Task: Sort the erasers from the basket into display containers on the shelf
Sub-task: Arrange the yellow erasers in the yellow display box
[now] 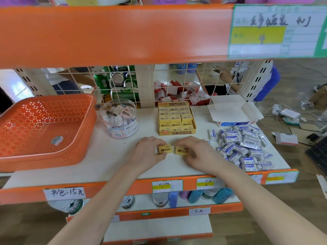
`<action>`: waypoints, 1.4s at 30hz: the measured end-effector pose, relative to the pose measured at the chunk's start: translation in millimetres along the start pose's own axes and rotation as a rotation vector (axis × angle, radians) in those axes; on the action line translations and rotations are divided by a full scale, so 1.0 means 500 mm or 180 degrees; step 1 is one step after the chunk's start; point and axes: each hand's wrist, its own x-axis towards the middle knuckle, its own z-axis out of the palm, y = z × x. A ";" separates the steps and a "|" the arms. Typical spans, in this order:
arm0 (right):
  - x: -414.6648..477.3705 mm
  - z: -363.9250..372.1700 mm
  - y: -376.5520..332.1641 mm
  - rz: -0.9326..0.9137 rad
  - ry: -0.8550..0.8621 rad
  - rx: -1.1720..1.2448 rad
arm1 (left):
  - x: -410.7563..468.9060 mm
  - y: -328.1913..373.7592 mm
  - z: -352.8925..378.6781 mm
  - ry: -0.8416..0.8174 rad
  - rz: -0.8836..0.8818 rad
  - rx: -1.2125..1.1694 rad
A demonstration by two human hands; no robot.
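The left hand (147,152) is pinching a yellow eraser (165,149), the right hand (195,153) a second eraser (180,150), just before the seemingly full yellow box (177,132) on the shelf (109,156); both are needing squaring, label-up.

Single view. The head-worn wide-angle camera faces forward and down, near the white shelf (109,161). The upper shelf edge (115,34) spans 12 o'clock, very near the lens and blurred. Both forearms enter from 6 o'clock, and the left hand (146,151) and right hand (198,152) sit near frame centre. The floor (292,82) shows at 3 o'clock.
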 end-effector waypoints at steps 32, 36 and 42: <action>0.156 -0.054 0.049 0.0683 0.0418 -0.0696 | 0.157 0.012 -0.025 0.0429 -0.0256 0.0468; 0.186 -0.034 0.046 0.0697 0.0301 -0.0686 | 0.158 0.013 -0.023 0.0433 -0.0333 0.0493; 0.176 -0.024 0.061 0.0595 0.0526 -0.0543 | 0.161 0.008 -0.019 0.0432 -0.0346 0.0417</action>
